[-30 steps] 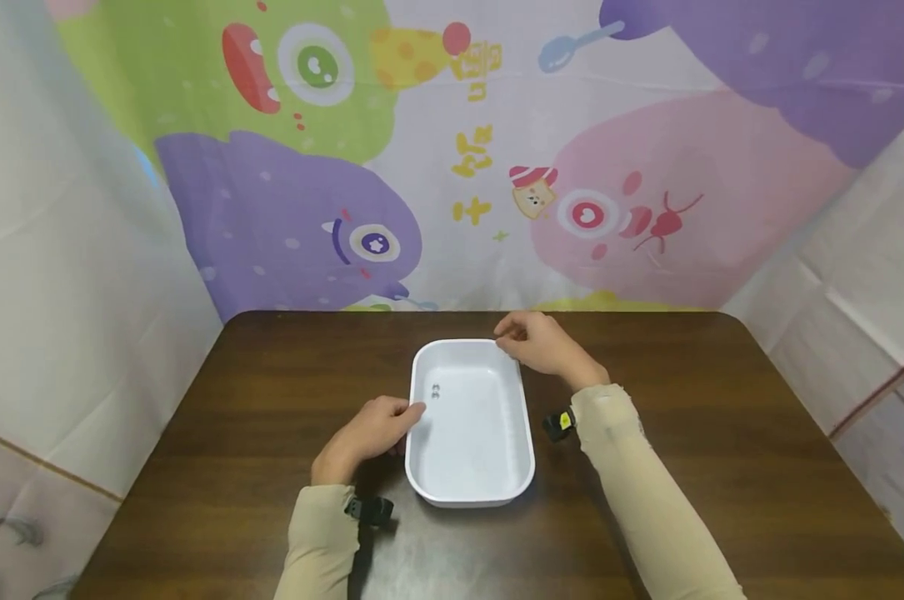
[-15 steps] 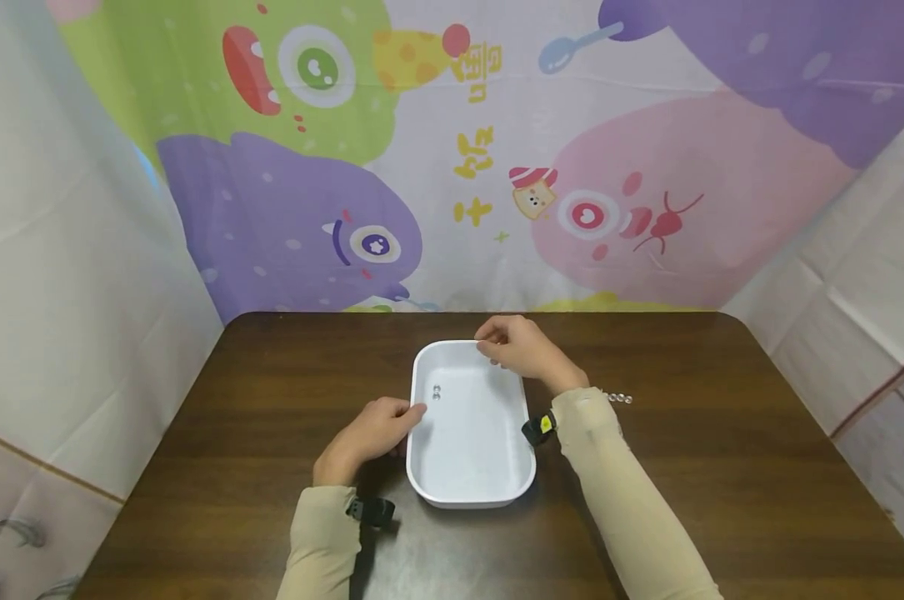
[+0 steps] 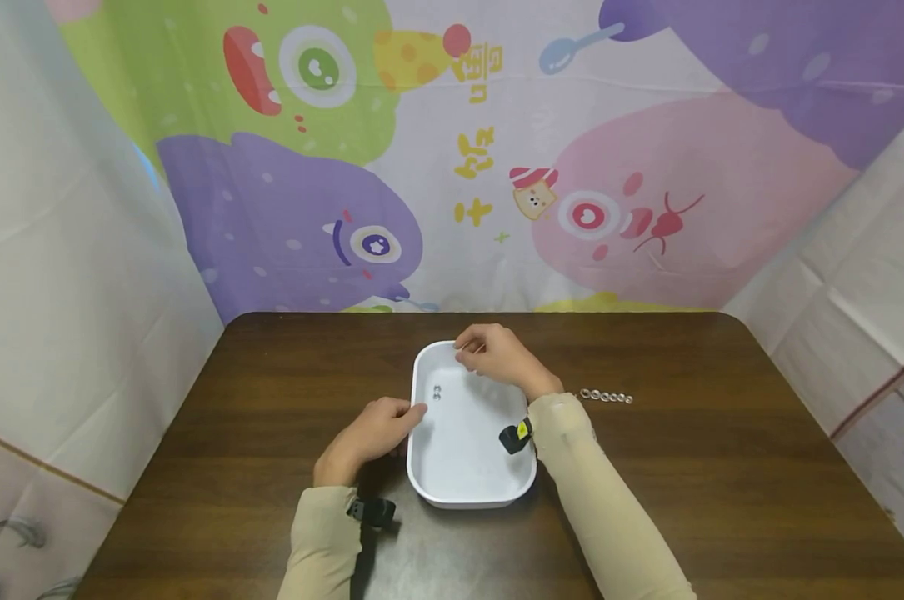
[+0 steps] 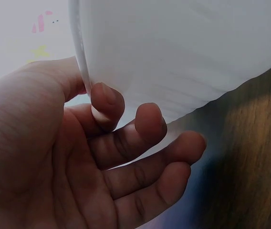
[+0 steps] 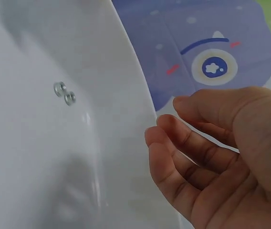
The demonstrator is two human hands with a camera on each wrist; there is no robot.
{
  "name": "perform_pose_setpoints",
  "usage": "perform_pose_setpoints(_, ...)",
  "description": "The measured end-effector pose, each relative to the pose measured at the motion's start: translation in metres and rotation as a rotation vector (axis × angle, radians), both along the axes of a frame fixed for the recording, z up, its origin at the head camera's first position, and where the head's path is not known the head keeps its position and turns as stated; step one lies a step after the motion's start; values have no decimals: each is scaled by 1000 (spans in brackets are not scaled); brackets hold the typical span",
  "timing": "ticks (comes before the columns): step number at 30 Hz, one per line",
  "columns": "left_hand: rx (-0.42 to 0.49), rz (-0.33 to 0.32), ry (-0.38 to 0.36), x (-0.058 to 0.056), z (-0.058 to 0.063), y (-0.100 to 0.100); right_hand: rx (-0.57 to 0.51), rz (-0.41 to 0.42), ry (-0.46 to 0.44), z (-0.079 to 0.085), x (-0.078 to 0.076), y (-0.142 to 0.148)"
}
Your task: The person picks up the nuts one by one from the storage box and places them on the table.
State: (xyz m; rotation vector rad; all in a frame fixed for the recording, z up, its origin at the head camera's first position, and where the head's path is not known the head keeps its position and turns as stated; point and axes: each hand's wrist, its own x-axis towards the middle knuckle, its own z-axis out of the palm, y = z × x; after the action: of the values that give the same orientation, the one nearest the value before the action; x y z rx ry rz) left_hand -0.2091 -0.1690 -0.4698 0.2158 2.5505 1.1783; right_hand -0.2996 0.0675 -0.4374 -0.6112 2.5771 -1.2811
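Note:
A white rectangular tray [image 3: 470,446] stands on the table. My left hand [image 3: 372,429] grips its left side, the thumb over the rim and the fingers against the outer wall; in the left wrist view the fingers [image 4: 150,119] are bent beneath the rim. Two small shiny metal nuts [image 5: 64,93] lie together inside the tray, near its left wall. Over the tray's far end is my right hand [image 3: 500,354], its fingers loosely bent. The right wrist view shows nothing between the thumb and fingertips [image 5: 171,128], which are apart from the nuts.
Several more small metal nuts [image 3: 606,396] form a row on the dark wooden table [image 3: 721,467], right of the tray. A cartoon-printed cloth [image 3: 489,267] hangs behind the table's far edge. Pale sheets [image 3: 69,233] hang at both sides.
My right hand has moved left, from the tray's far right corner to over its far end. The row of nuts on the table has come into view. My left hand has stayed at the rim.

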Motion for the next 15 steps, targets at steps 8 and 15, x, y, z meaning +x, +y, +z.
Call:
perform_pose_setpoints(8,1,-9,21,-1,0,1,11,0,-11,-7,1,-12)
perform_pose_setpoints(15,10,-9,6,-1,0,0,45,-4,-37,-13,0,-18)
